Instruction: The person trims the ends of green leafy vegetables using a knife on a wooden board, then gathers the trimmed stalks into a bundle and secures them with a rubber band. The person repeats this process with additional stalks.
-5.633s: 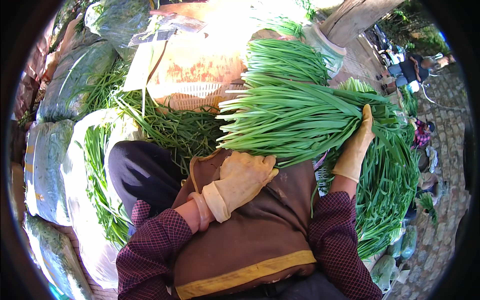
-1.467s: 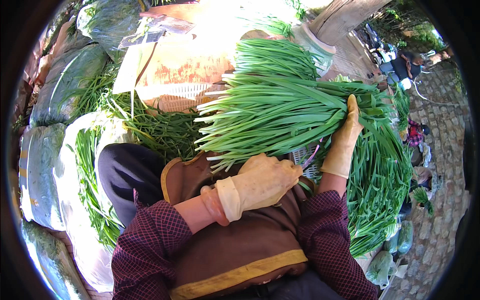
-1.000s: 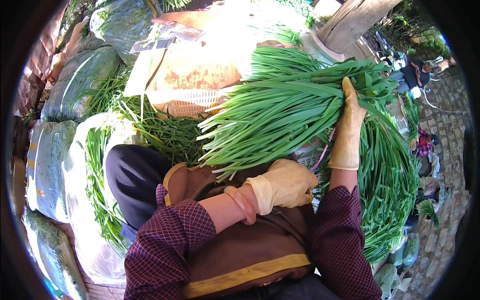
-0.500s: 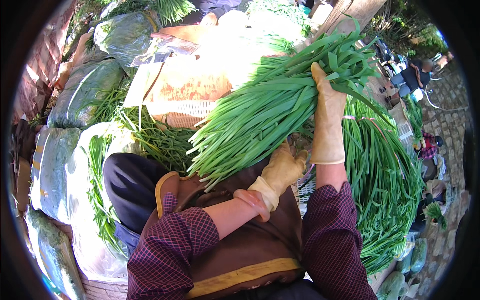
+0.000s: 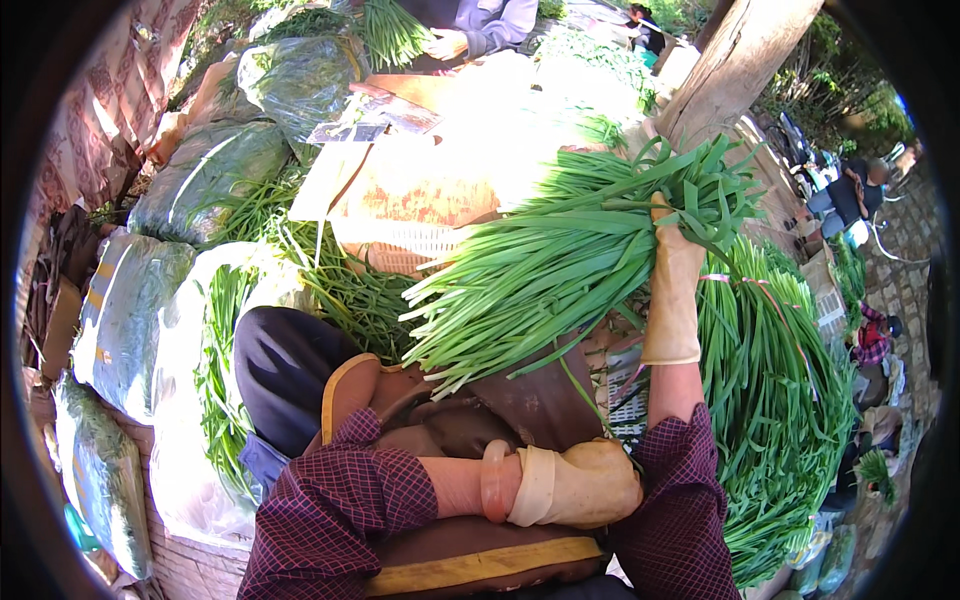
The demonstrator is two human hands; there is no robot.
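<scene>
A big loose bunch of garlic chives [image 5: 540, 265], with flat green leaves and paler cut ends to the left, lies tilted above my lap. My right hand [image 5: 677, 295], in a tan rubber glove, is closed round its leafy end. My left hand [image 5: 588, 484], in a matching glove, is a fist low over my brown apron [image 5: 480, 552]. One long chive leaf runs from the bunch down to this fist; its fingertips are hidden. Right of my right forearm stands a large heap of chives [image 5: 770, 400], tied with pink string.
An orange-topped crate [image 5: 410, 215] with white slatted sides stands ahead. Plastic-wrapped green bundles [image 5: 130, 315] line the left, with loose greens beside them. A wooden post [image 5: 735, 75] rises at the far right. Another person's hand [image 5: 446, 44] holds greens at the back.
My left hand has moved from under the bunch down toward me, drawing a leaf along. My right hand and the bunch sit lower in the picture, as the whole view has shifted.
</scene>
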